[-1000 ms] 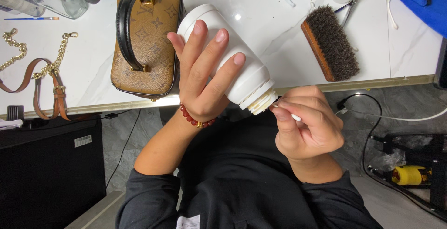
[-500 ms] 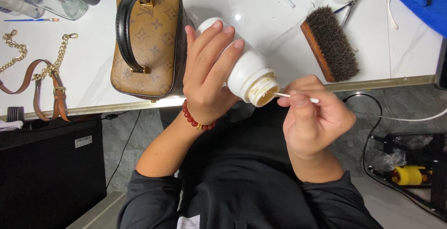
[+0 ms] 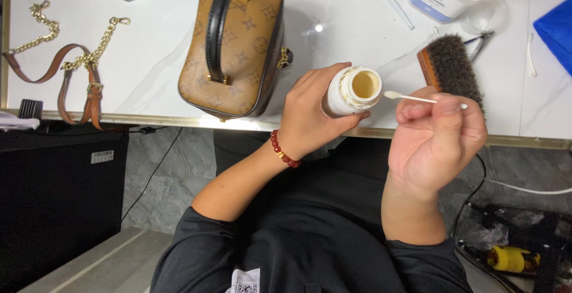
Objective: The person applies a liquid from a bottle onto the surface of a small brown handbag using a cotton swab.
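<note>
Two hands work together: the left hand (image 3: 310, 117) grips the open white bottle (image 3: 353, 90), so the right hand's (image 3: 438, 144) fingers, pinching a cotton swab (image 3: 417, 98), should dip lightly.

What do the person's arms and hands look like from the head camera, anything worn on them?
Both hands are bare, with no gloves or rings visible. The left hand has a bracelet of round dark red beads at the wrist. The right hand has nothing at its wrist. Dark sleeves are pushed up near the elbows, leaving both forearms bare.
</note>
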